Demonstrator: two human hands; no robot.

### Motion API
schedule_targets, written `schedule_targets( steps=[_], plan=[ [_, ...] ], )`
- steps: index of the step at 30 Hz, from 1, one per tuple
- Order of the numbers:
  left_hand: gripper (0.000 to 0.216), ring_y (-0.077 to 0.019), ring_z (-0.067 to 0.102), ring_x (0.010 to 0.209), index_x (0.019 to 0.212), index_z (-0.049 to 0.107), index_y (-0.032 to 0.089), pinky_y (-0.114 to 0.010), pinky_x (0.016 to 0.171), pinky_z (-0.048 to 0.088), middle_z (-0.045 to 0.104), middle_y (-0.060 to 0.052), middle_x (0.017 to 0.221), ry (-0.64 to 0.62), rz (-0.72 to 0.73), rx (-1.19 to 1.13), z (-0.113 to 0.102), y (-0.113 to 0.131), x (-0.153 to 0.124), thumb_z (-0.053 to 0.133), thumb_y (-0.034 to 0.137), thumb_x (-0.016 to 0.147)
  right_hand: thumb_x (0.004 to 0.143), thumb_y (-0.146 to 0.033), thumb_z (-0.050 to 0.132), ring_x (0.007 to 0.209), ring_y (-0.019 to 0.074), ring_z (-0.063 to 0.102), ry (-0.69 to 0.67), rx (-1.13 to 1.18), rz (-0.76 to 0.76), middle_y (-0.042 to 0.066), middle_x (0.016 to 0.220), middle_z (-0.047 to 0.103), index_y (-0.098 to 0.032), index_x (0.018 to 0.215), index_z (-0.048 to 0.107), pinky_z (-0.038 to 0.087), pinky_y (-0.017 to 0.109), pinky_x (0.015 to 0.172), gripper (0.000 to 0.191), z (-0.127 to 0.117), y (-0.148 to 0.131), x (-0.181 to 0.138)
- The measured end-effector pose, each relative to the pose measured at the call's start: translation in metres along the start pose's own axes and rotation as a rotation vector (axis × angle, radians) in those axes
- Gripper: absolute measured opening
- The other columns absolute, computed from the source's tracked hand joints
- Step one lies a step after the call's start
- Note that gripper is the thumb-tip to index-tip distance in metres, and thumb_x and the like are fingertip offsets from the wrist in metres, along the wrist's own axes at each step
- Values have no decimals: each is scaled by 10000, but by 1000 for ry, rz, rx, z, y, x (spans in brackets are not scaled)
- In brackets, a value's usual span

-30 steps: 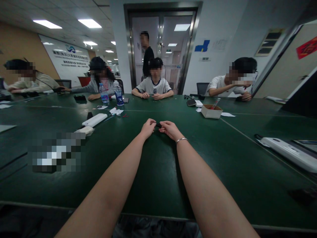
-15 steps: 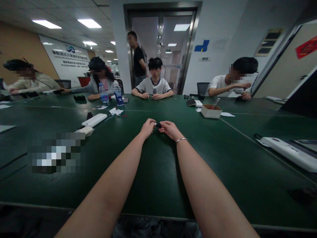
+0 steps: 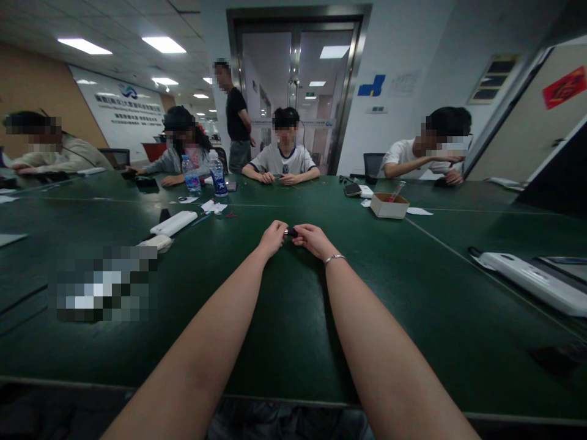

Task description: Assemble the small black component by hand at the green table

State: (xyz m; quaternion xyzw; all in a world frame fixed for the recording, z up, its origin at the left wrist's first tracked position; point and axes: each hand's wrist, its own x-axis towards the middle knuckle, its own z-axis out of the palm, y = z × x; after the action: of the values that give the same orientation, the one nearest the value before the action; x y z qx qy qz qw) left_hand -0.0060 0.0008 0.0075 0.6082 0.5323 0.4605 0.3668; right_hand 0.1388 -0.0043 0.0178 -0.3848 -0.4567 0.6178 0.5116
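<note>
My left hand [image 3: 274, 237] and right hand [image 3: 313, 241] are each pinching an end of this tiny dark thing [image 3: 291, 232], well in from the near edge of the green table [image 3: 288, 330]. Probably light and stiff, maybe slick where it's shiny; I'd grip the dark end.

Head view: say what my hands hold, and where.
The left hand holds the dark object by its shiny end, the right hand by its black end.
</note>
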Motion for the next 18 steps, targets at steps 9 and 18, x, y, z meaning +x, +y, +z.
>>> schedule_targets(
  steps=[9, 18],
  plan=[
    [223, -112, 489, 597, 944, 575, 192, -221, 560, 401, 541, 7, 682, -7, 66, 99, 1, -6, 4, 413, 308, 845, 819, -86, 597, 442, 85, 574, 10, -1, 6, 18, 557, 602, -117, 775, 567, 500, 184, 444, 62, 1, -1, 0],
    [251, -117, 497, 609, 974, 562, 209, -222, 539, 387, 557, -4, 735, 5, 47, 91, 0, -7, 4, 377, 340, 868, 772, -131, 675, 451, 93, 593, 34, 1, -15, 4, 580, 607, -145, 795, 526, 502, 178, 438, 151, 1, -1, -2]
  ],
)
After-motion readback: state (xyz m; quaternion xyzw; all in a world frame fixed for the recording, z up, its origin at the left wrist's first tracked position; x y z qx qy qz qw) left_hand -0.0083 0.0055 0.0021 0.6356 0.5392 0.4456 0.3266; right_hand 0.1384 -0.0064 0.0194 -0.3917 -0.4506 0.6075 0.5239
